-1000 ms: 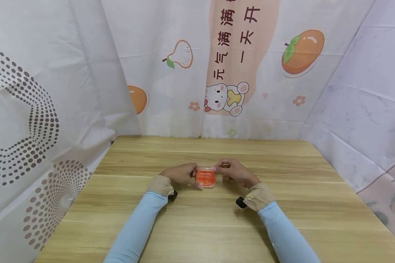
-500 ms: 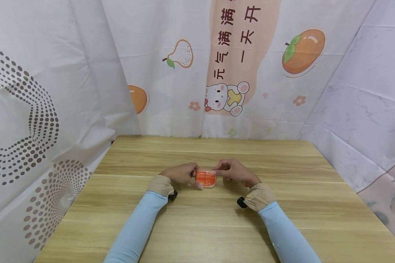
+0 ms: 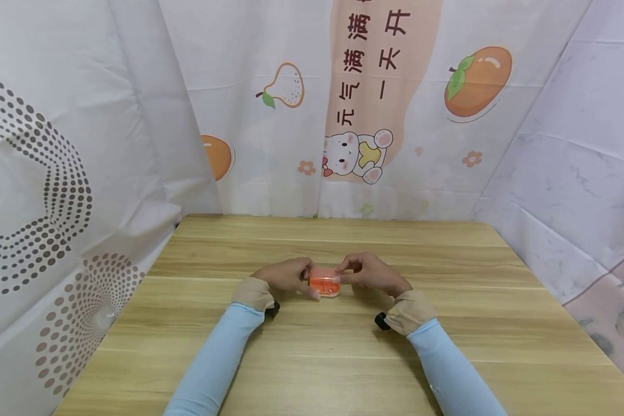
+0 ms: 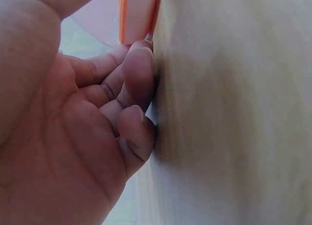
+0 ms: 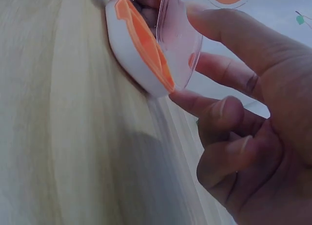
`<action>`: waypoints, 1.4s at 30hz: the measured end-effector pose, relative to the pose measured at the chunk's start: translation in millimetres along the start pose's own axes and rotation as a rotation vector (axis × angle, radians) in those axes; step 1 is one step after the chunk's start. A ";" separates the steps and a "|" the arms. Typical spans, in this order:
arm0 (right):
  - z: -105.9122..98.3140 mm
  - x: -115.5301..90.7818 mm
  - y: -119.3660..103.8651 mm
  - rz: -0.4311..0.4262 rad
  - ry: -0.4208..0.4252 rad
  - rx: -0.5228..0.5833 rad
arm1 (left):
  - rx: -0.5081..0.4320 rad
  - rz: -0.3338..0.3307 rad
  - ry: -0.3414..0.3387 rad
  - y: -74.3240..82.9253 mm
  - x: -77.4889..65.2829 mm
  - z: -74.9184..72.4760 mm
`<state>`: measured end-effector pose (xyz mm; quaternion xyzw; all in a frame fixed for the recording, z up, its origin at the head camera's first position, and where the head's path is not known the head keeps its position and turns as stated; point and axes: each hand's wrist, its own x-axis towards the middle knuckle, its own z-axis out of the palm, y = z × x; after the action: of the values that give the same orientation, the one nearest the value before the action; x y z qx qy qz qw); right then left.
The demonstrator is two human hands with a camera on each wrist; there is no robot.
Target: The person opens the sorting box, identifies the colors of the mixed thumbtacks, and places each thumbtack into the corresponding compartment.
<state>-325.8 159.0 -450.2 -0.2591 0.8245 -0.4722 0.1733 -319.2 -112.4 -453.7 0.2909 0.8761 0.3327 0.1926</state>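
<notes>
A small pill box with orange compartments, a white base and a clear hinged lid sits on the wooden table. Its lid stands part-way up, leaning over the rear compartments. My left hand grips the box from the left, thumb at the front corner and fingers at the back. In the left wrist view, the box's orange rim shows beyond the curled fingers. My right hand pinches the right edge of the lid between thumb and finger. Another fingertip touches the corner of the base in the right wrist view.
The wooden table stretches out around both hands. Behind it hangs a printed curtain with fruit and a cartoon animal. More patterned cloth closes off the left side, and a marbled sheet the right.
The lid has tipped forward from the back edge and now overlaps the rear compartments, with my right fingers shifting slightly along with it. My left hand and the box base have stayed put.
</notes>
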 end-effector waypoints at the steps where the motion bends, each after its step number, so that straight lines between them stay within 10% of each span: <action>1: -0.2 0.2 0.4 -0.008 0.000 -0.007 | 0.003 0.002 0.000 -0.1 0.3 0.1; 19: 0.3 1.4 0.2 -0.146 0.010 -0.269 | 0.000 0.020 0.007 -2.1 0.8 1.9; 42: 5.4 3.7 -5.6 -0.125 0.000 -0.449 | 0.030 0.034 0.007 1.2 0.9 -0.1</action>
<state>-324.5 150.7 -448.1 -0.3418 0.8912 -0.2868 0.0818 -319.4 -111.2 -452.9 0.3076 0.8766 0.3237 0.1794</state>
